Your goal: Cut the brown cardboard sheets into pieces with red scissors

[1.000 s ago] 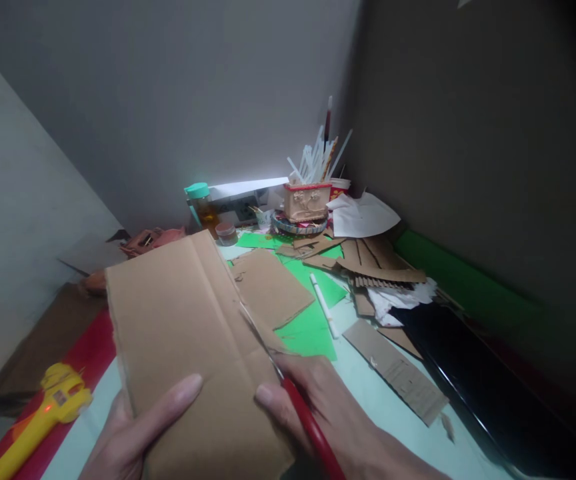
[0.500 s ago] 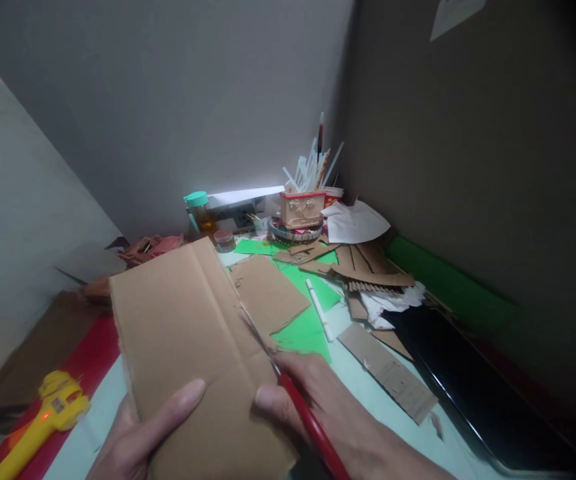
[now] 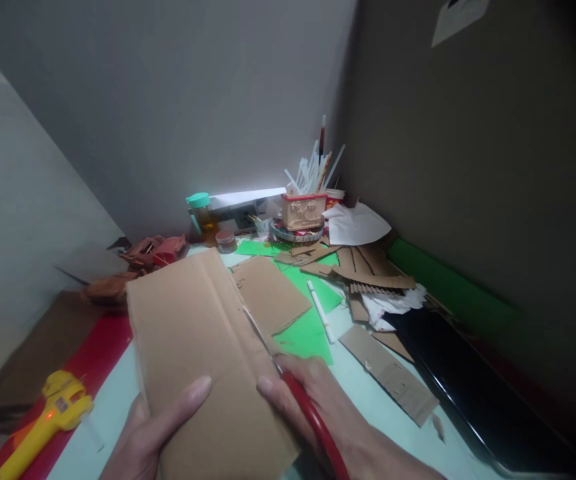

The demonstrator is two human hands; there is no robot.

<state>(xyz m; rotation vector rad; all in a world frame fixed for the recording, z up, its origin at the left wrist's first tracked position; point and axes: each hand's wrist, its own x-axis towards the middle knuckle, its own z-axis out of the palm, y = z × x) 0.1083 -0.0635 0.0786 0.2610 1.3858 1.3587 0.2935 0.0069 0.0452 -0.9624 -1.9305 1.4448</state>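
A folded piece of brown cardboard (image 3: 188,333) with a lengthwise crease is tilted up in front of me. My left hand (image 3: 168,427) grips its lower left side, thumb on the front face and the other fingers hidden behind. In my right hand (image 3: 313,400) are red-handled scissors (image 3: 315,420), and the thumb lies by the cardboard's right part. The scissors' blades point up and away along the right strip of the cardboard, at its surface or edge. How far the blades are apart is hard to make out.
A yellow glue gun (image 3: 58,413) with an orange light lies at left. Beyond are green paper (image 3: 303,340), a white pen (image 3: 321,312), a flat cardboard piece (image 3: 271,293) and scraps (image 3: 388,373). A black device (image 3: 473,393) lies right. At the back stand a straw box (image 3: 304,212) and a teal-lidded bottle (image 3: 203,217).
The cardboard and my left hand have shifted slightly right and down in view. The scissors stay along the cardboard's right side, their blades looking closer together.
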